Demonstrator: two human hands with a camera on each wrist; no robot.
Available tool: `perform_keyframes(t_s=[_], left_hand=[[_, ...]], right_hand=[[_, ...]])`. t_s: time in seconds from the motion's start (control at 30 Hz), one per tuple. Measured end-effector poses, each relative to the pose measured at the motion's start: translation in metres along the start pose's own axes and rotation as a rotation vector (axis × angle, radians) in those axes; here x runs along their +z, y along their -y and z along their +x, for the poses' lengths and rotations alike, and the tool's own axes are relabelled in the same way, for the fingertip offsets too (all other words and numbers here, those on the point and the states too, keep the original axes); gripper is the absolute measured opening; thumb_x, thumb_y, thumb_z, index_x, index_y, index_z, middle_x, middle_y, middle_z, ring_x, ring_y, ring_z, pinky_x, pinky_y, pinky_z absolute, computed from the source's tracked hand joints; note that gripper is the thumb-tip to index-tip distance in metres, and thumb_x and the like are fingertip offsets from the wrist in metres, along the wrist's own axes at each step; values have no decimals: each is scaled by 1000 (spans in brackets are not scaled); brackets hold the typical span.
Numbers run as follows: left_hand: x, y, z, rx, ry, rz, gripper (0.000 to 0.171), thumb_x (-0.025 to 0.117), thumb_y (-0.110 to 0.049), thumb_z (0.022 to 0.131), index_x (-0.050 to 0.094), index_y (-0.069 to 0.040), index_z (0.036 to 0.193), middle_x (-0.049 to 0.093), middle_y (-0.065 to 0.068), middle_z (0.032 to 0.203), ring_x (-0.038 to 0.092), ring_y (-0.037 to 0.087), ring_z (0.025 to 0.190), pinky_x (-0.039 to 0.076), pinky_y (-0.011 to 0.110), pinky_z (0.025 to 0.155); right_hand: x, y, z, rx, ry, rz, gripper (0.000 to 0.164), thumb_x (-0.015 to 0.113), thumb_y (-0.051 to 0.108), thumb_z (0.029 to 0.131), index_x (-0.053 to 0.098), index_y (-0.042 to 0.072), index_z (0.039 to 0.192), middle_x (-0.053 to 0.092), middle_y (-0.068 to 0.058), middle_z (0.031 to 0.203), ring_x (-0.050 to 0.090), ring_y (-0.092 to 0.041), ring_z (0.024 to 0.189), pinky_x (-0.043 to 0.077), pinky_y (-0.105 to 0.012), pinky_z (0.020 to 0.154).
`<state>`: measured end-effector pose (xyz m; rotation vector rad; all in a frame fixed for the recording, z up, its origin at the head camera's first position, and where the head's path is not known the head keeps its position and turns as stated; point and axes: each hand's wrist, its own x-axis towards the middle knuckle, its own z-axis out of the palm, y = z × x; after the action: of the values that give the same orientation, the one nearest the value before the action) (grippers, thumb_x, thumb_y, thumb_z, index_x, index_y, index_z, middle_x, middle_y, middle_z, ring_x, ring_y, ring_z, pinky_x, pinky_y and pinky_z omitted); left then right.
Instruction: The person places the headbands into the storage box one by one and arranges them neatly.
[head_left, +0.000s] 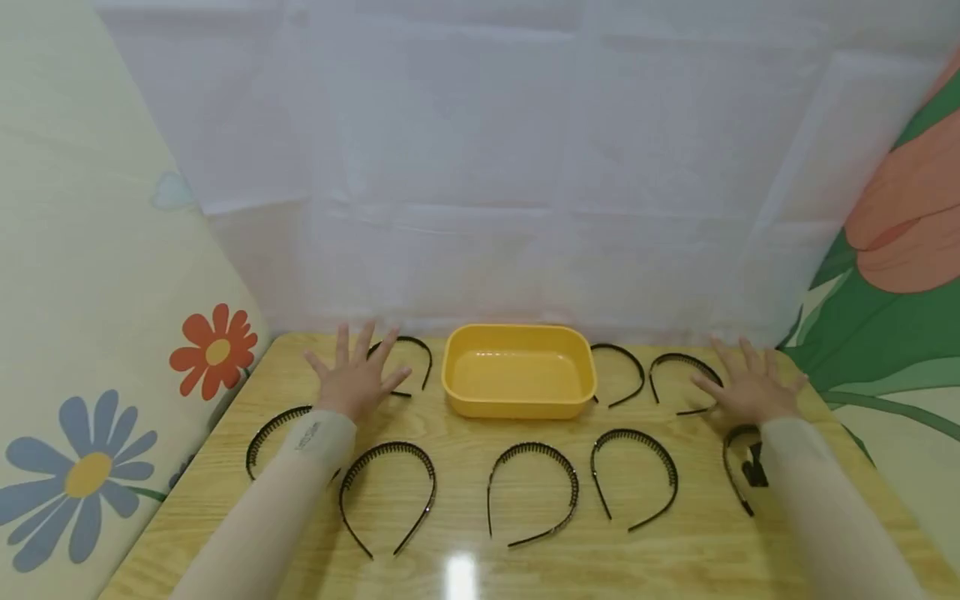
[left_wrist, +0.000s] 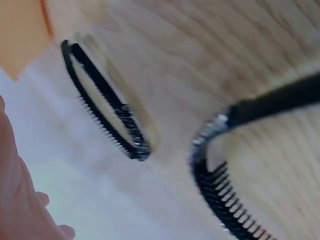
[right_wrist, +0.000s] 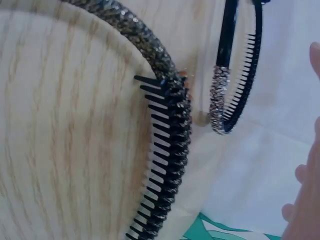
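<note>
My left hand (head_left: 354,385) is held over the table's left part with fingers spread, overlapping a black toothed headband (head_left: 412,339) at the back. Under the left forearm lies another headband (head_left: 262,431), partly hidden by it. The right hand (head_left: 757,390) also spreads its fingers, beside a back-right headband (head_left: 686,360). Below its wrist, a headband with a black bow (head_left: 755,467) is partly covered by the sleeve. Both hands hold nothing. In the right wrist view, a glittery, toothed headband (right_wrist: 175,125) fills the middle. The left wrist view shows a similar toothed headband (left_wrist: 210,185) close up.
Between the hands, at the back, stands a yellow rectangular bin (head_left: 517,410). Three headbands lie along the front, among them one at the left (head_left: 387,447) and one in the middle (head_left: 573,479). White cloth (head_left: 525,167) hangs behind the wooden table (head_left: 465,467).
</note>
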<state>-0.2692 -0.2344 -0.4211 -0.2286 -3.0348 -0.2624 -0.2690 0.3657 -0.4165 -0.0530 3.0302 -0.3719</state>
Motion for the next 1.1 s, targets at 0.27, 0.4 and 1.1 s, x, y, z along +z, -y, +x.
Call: perform_keyframes(t_s=[0.27, 0.4, 1.1], left_hand=[[-9, -18, -12, 54, -54, -21, 82, 40, -62, 104, 7, -18, 165, 0, 14, 170, -13, 39, 154, -13, 81, 106], [-8, -28, -18, 100, -81, -17, 83, 46, -55, 105, 7, -12, 165, -1, 13, 170, -7, 37, 155, -7, 79, 110], [11, -65, -34, 241, -78, 30, 84, 53, -53, 102, 23, -2, 161, 19, 19, 167, 15, 37, 154, 14, 72, 117]], right_hand=[[-4, 2, -23, -103, -55, 70, 87, 46, 66, 100, 0, 31, 165, -7, -30, 165, -9, -67, 142, -1, -94, 89], [-4, -2, -36, -211, -108, 138, 84, 58, 45, 103, 9, 16, 165, 5, -40, 159, 5, -67, 140, 14, -90, 94], [2, -53, -72, -89, 59, 108, 58, 57, 27, 105, 48, -26, 127, 47, -50, 124, 48, -66, 110, 48, -69, 85]])
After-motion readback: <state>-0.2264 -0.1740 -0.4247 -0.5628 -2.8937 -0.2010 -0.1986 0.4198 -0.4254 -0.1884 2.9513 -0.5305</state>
